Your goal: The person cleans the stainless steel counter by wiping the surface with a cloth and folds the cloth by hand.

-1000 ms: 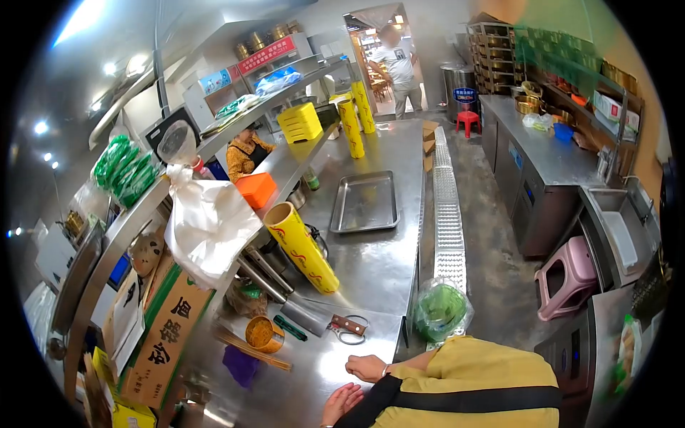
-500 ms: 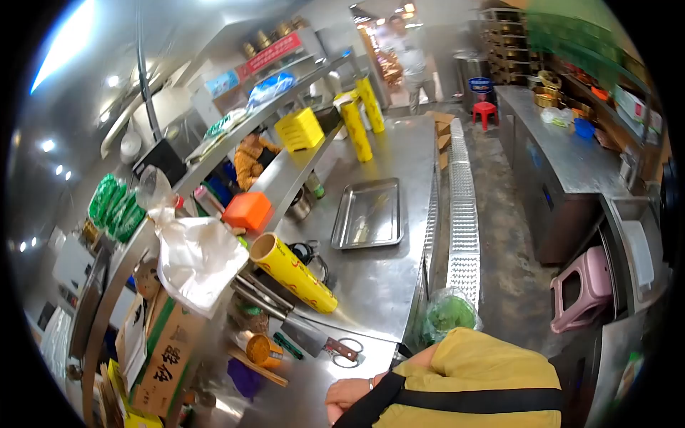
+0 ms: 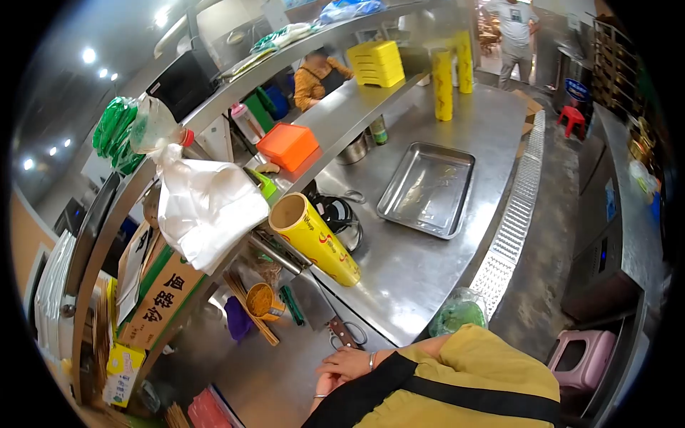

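My right hand (image 3: 347, 362), with a bracelet at the wrist, lies across my left hand (image 3: 326, 386) at the front edge of the steel counter (image 3: 285, 371). The right fingers look extended and hold nothing visible. My left hand shows only in part and its fingers are mostly hidden. Just beyond them lie scissors (image 3: 359, 332) and the brown wooden handle of a cleaver (image 3: 341, 334). An orange container (image 3: 265, 300) of orange powder, a pair of sticks (image 3: 260, 322) and a purple cloth-like item (image 3: 238, 318) are farther left.
A yellow roll (image 3: 321, 242) leans across the counter. Beyond it lies a metal tray (image 3: 428, 189). A shelf (image 3: 335, 135) on the left bears an orange box (image 3: 288, 146) and yellow baskets (image 3: 376, 63). A pink stool (image 3: 584, 360) stands right; people are farther back.
My view has swung left and down, so the counter contents sit farther right and both hands show more fully. The person in the doorway now faces away.
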Available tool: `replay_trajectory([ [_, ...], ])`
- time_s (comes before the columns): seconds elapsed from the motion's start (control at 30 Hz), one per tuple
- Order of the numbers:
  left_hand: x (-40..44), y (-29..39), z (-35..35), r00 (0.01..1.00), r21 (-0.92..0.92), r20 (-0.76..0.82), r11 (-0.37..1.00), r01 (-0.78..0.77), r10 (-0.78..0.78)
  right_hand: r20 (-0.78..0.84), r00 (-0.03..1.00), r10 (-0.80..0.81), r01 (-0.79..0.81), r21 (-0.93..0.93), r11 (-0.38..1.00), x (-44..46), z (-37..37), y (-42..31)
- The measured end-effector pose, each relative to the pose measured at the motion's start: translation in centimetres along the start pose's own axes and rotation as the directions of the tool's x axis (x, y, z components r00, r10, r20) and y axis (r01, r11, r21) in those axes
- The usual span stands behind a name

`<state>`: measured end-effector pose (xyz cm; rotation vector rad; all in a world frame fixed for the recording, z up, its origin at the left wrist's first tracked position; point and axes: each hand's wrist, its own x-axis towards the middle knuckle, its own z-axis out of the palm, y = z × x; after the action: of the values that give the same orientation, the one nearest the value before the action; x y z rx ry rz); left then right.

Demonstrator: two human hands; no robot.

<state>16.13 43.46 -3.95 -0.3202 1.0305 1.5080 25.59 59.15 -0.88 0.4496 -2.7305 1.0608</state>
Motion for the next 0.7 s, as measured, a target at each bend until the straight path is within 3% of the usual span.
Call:
replay_trajectory([
  [0.07,-0.5,-0.2,0.4,1.0,0.005,-0.026,1.0,-0.005,0.005,0.011,1.0,-0.003,0.003,-0.001,1.0,-0.1,0.6,0.8],
  [0.13,-2.8,0.3,3.8,0.993,0.037,-0.118,0.999,0.005,-0.001,-0.076,0.996,-0.05,0.043,-0.086,0.995,0.2,0.7,1.2],
  [0.2,-3.9,0.5,5.6,0.976,0.054,-0.22,0.998,0.018,-0.006,-0.024,0.998,-0.05,0.05,-0.017,0.999,0.8,-0.7,0.8],
  [0.27,-3.8,0.1,5.1,0.969,0.081,-0.193,0.987,-0.142,0.156,0.05,0.996,-0.071,0.068,0.059,0.996,1.3,-2.0,0.8],
  [0.3,-1.1,-0.3,-1.2,0.992,-0.061,0.013,0.991,-0.123,0.124,-0.087,0.995,-0.047,0.051,0.044,0.998,1.3,-2.3,0.8],
  [0.37,0.4,-0.9,-2.3,0.976,-0.159,0.061,0.967,-0.199,0.211,-0.262,0.965,-0.026,0.022,-0.016,1.0,1.2,-2.8,1.7],
  [0.4,-0.9,-0.9,-1.2,0.984,-0.353,-0.071,0.918,-0.18,0.166,-0.304,0.952,-0.03,0.011,-0.062,0.998,1.2,-3.2,2.0],
  [0.5,-1.8,-0.5,1.6,0.922,-0.229,-0.349,0.939,-0.255,0.166,-0.233,0.972,0.037,-0.074,-0.153,0.985,0.7,-4.0,3.0],
  [0.7,-2.0,0.7,3.4,0.892,-0.208,-0.418,0.937,-0.279,0.172,-0.142,0.99,0.002,-0.049,-0.334,0.941,0.3,-2.5,3.6],
])
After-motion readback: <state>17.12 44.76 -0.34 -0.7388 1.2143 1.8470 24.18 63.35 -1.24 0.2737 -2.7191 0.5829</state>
